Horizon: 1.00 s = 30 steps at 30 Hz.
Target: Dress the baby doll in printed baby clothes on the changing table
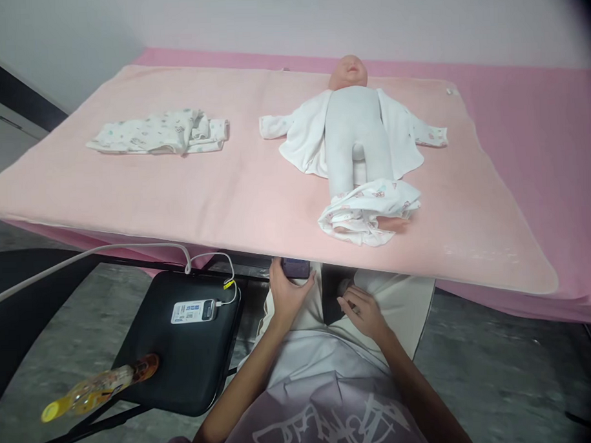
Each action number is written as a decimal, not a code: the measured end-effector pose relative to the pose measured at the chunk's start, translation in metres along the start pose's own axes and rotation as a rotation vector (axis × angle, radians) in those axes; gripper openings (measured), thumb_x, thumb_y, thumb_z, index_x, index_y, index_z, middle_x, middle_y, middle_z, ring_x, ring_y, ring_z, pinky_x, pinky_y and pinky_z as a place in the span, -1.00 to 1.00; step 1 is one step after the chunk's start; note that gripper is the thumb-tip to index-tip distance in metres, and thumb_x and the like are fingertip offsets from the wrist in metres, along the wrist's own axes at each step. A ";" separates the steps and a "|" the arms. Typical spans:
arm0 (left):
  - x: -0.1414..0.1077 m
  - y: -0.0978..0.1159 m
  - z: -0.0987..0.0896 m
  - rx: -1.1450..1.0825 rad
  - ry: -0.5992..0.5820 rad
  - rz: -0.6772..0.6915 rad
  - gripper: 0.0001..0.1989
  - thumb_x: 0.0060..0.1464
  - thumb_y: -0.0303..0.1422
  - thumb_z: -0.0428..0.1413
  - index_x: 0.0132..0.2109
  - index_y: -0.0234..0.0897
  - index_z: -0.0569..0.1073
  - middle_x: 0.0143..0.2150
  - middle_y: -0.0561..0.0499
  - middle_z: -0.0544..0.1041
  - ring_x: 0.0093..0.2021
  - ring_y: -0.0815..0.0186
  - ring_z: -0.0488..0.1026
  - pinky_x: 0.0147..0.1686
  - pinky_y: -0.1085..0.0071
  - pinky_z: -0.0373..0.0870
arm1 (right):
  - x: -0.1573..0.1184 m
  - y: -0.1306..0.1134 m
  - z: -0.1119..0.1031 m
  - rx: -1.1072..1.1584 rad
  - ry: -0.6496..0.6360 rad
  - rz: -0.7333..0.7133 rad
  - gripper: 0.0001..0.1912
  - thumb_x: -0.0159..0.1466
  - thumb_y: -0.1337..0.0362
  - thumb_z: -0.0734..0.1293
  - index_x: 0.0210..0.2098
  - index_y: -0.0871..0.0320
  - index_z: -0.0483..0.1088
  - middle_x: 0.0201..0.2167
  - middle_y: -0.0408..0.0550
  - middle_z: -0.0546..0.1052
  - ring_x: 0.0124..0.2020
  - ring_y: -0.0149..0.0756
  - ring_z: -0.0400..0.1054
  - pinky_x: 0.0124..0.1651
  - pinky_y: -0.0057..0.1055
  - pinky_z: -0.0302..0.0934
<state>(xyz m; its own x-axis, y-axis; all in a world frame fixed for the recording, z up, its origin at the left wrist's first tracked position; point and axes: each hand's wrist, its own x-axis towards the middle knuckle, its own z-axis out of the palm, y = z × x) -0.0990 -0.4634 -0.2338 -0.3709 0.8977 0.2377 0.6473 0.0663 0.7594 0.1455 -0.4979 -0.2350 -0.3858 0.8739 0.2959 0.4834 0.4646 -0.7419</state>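
My left hand (287, 291) is closed round a dark phone (296, 267) over my lap, just below the table's front edge. Over my other thigh, my right hand (362, 309) has its fingers curled; whether anything is in them is hidden. Neither hand touches the baby doll (353, 126), which lies on its back on the pink table cover (256, 197). An open white top (306, 140) is spread beneath the doll, with a sleeve out to each side. Printed white pants (372, 209) are bunched round its lower legs.
Folded printed clothes (159, 132) lie on the table's left part. At lower left, a black chair (177, 361) holds a white power bank (194, 311) with a cable (233, 269) and a bottle with a yellow cap (95, 391). A pale wall stands behind the table.
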 end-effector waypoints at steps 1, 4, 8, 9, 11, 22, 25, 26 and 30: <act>0.000 0.000 0.001 0.001 0.002 -0.001 -0.05 0.07 0.00 0.47 0.46 -0.25 0.31 0.34 -0.33 0.52 0.42 -0.21 0.48 0.45 -0.18 0.44 | 0.000 0.000 0.000 -0.007 0.003 0.001 -0.63 0.62 0.33 0.27 -0.37 0.06 0.28 -0.44 -0.12 0.43 -0.33 -0.26 0.33 -0.19 -0.27 0.24; -0.001 0.000 0.000 -0.009 0.010 -0.004 -0.10 0.09 -0.05 0.45 0.46 -0.25 0.33 0.35 -0.33 0.53 0.42 -0.21 0.50 0.45 -0.17 0.45 | -0.001 0.001 0.002 -0.020 0.004 0.005 -0.62 0.63 0.30 0.26 -0.38 0.05 0.31 -0.44 -0.11 0.44 -0.34 -0.25 0.35 -0.20 -0.26 0.25; -0.002 -0.002 0.001 -0.028 0.016 -0.006 -0.10 0.10 -0.10 0.43 0.47 -0.27 0.33 0.36 -0.34 0.54 0.42 -0.20 0.52 0.44 -0.15 0.46 | -0.001 0.002 0.003 -0.028 -0.008 0.000 -0.62 0.64 0.29 0.26 -0.37 0.05 0.33 -0.44 -0.11 0.46 -0.35 -0.26 0.34 -0.20 -0.26 0.25; -0.003 -0.003 0.001 -0.032 0.017 -0.006 -0.10 0.10 -0.11 0.42 0.48 -0.28 0.32 0.37 -0.35 0.54 0.42 -0.20 0.52 0.44 -0.15 0.46 | -0.001 0.003 0.004 -0.032 -0.013 -0.002 -0.62 0.64 0.29 0.25 -0.37 0.06 0.33 -0.44 -0.11 0.46 -0.35 -0.26 0.34 -0.20 -0.27 0.24; -0.003 -0.004 0.001 -0.041 0.019 -0.010 -0.09 0.09 -0.12 0.43 0.49 -0.28 0.32 0.38 -0.35 0.53 0.42 -0.19 0.52 0.45 -0.15 0.46 | -0.001 0.003 0.004 -0.045 -0.020 -0.008 -0.62 0.64 0.29 0.25 -0.37 0.06 0.32 -0.44 -0.12 0.45 -0.35 -0.27 0.33 -0.21 -0.27 0.23; -0.008 -0.004 -0.001 -0.079 0.014 -0.027 -0.07 0.09 -0.16 0.43 0.52 -0.23 0.29 0.43 -0.31 0.51 0.46 -0.14 0.49 0.50 -0.12 0.43 | -0.002 0.006 0.008 -0.063 -0.008 -0.027 -0.62 0.63 0.30 0.27 -0.37 0.06 0.29 -0.46 -0.14 0.40 -0.36 -0.28 0.29 -0.23 -0.27 0.20; -0.008 -0.005 0.000 -0.077 0.018 -0.025 -0.06 0.09 -0.14 0.43 0.52 -0.23 0.29 0.43 -0.31 0.51 0.47 -0.16 0.49 0.51 -0.13 0.42 | -0.003 0.007 0.009 -0.078 -0.017 -0.029 -0.62 0.63 0.30 0.27 -0.38 0.07 0.29 -0.45 -0.14 0.40 -0.35 -0.28 0.30 -0.21 -0.27 0.20; -0.008 -0.005 0.000 -0.076 0.019 -0.026 -0.06 0.09 -0.14 0.43 0.52 -0.23 0.30 0.43 -0.32 0.51 0.47 -0.17 0.49 0.51 -0.14 0.42 | -0.003 0.007 0.009 -0.084 -0.021 -0.030 -0.62 0.63 0.30 0.27 -0.38 0.06 0.29 -0.45 -0.14 0.41 -0.35 -0.28 0.30 -0.21 -0.27 0.20; -0.008 -0.005 -0.001 -0.074 0.013 -0.039 -0.06 0.09 -0.14 0.43 0.52 -0.23 0.29 0.43 -0.32 0.51 0.47 -0.16 0.49 0.51 -0.13 0.42 | -0.003 0.008 0.010 -0.093 -0.024 -0.041 -0.62 0.62 0.31 0.28 -0.37 0.06 0.29 -0.44 -0.14 0.41 -0.34 -0.28 0.31 -0.20 -0.27 0.20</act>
<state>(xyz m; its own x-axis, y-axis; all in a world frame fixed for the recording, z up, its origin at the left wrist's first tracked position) -0.0996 -0.4711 -0.2388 -0.4039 0.8894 0.2142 0.5816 0.0688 0.8106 0.1430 -0.4983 -0.2482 -0.4251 0.8505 0.3096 0.5370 0.5124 -0.6702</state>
